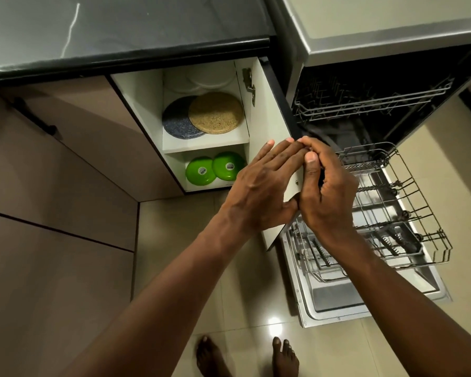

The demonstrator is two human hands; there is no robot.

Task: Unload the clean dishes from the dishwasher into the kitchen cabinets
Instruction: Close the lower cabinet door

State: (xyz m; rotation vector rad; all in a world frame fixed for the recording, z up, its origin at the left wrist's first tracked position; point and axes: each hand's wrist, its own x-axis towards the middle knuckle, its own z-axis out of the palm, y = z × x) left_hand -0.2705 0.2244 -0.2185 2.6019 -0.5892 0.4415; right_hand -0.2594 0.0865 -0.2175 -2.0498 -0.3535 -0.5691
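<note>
Open cabinet door [267, 104] held at its free edge: left hand [261, 186] flat, fingers straight, on the inner face; right hand [324, 191] curled round the edge. The plates [215, 112] lie on the cabinet shelves; dishwasher rack [392, 213] apparently bare. Such plates are probably stiff, smooth, breakable; best gripped by the rim

A dark grey, glossy table [120, 28] fills the upper left of the frame, with a thin bright streak of reflected light [70, 31] across it and a black front edge. Below it, at the left, stand closed brown fronts [52, 213]; one carries a black bar handle [36, 115]. The floor [180, 240] is of pale beige, shiny tiles, with a round white glare [274, 322] at lower centre. Two bare feet [284, 357] stand on the tiles at the bottom edge.
</note>
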